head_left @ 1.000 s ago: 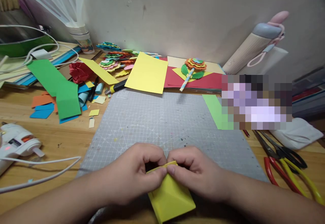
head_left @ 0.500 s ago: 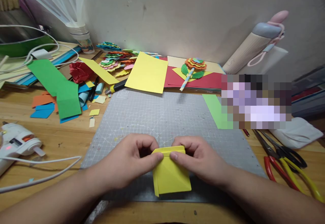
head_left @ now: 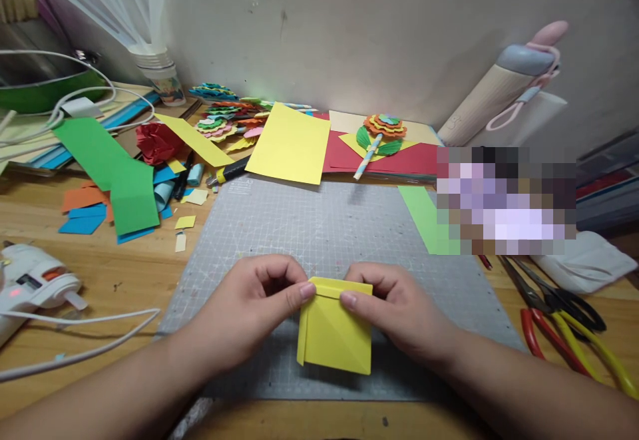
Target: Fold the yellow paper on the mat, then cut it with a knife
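Left hand [head_left: 269, 313]: fingers pinching upper left corner of yellow folded paper [head_left: 337, 333].
Right hand [head_left: 399, 307]: fingers pinching its upper right edge.
Yellow folded paper: positioned over near part of grey cutting mat [head_left: 309, 227].

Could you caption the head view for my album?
Two hands pinch a folded yellow paper above a gray cutting mat.

The left hand [head_left: 267, 310] and right hand [head_left: 402, 307] pinch a folded yellow square [head_left: 339, 337] near its top corners, over the near part of the grey cutting mat [head_left: 319, 227]. A yellow sheet [head_left: 290, 144] lies by the mat's far edge; a glue gun [head_left: 37, 280] rests on the worktop [head_left: 130, 267], left of the mat.
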The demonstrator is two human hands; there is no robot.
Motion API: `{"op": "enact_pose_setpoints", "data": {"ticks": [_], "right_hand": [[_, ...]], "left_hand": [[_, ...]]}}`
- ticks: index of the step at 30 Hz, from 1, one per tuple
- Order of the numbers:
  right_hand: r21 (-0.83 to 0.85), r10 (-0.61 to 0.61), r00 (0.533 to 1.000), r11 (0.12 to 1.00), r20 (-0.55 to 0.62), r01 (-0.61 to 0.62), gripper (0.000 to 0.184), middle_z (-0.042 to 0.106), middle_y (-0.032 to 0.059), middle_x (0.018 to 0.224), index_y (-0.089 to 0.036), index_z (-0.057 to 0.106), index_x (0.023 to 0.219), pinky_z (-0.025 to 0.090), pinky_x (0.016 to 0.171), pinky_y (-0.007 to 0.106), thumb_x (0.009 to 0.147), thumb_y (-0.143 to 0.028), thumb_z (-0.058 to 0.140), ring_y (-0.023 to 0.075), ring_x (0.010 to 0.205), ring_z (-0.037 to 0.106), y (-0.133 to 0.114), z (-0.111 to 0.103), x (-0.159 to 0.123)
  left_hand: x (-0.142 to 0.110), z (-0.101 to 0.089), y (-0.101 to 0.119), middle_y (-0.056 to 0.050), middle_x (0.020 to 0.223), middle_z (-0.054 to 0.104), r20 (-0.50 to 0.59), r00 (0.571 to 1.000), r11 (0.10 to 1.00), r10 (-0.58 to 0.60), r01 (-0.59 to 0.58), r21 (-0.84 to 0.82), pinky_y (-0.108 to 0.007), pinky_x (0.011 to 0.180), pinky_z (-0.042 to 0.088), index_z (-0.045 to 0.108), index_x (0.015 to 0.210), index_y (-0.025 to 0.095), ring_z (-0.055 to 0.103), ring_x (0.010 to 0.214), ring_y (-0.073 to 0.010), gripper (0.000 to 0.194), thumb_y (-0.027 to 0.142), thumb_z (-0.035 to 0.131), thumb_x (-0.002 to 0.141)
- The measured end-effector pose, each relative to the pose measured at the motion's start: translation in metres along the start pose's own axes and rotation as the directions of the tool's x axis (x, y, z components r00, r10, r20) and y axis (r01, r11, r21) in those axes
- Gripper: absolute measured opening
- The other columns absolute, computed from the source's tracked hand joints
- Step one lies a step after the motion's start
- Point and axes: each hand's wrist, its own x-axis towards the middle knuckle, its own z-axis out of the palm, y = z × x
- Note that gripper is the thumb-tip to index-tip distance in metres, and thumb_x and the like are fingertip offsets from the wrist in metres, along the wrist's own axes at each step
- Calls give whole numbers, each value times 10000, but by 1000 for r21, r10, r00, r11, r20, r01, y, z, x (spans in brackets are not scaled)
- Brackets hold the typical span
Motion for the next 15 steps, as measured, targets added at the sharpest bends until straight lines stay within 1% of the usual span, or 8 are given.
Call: {"op": "enact_pose_setpoints", "data": {"ticks": [3,6,8,10,13,15], "right_hand": [[50,82,994,995,73,-86,308,483,-25,631,-178,516,680,346,532,221,779,-447,627,100,588,424,0,-1,1],[42,79,992,996,103,-83,327,437,-39,596,-178,500,642,320,518,217,777,-447,626,92,565,380,-1,1,0],[56,57,993,996,105,-63,342,415,-46,579,-179,486,620,303,508,214,777,-450,625,87,551,355,-2,2,0],[75,56,994,995,97,-64,344,425,-46,576,-177,483,616,299,503,212,774,-444,633,84,545,356,-2,3,0],[138,67,996,988,65,-75,347,454,-44,566,-181,479,620,323,487,206,788,-446,628,82,522,394,-1,3,0],[214,63,995,974,71,-77,344,476,-43,558,-185,481,632,349,463,203,805,-450,616,81,491,425,0,2,-1]], "left_hand": [[-2,0,1,5,674,553,27,1000,998,11,-13,66,-254,627,378,599,695,158,478,670,-133,253,376,583,822],[-2,2,0,8,667,551,34,999,995,12,-16,95,-254,614,378,588,686,166,481,666,-135,247,374,583,819],[-2,3,-1,11,661,550,29,999,996,13,-16,92,-251,609,382,584,679,169,483,659,-134,242,369,589,815],[-2,4,-1,11,662,552,17,999,996,28,-30,83,-249,612,388,583,672,169,488,660,-132,238,358,590,815],[-2,3,0,10,676,559,-25,998,997,64,-63,53,-248,624,398,581,661,170,496,666,-129,236,343,593,821],[-3,2,1,11,681,564,-53,995,996,79,-78,32,-246,628,404,579,658,172,501,667,-127,233,335,595,825]]}}
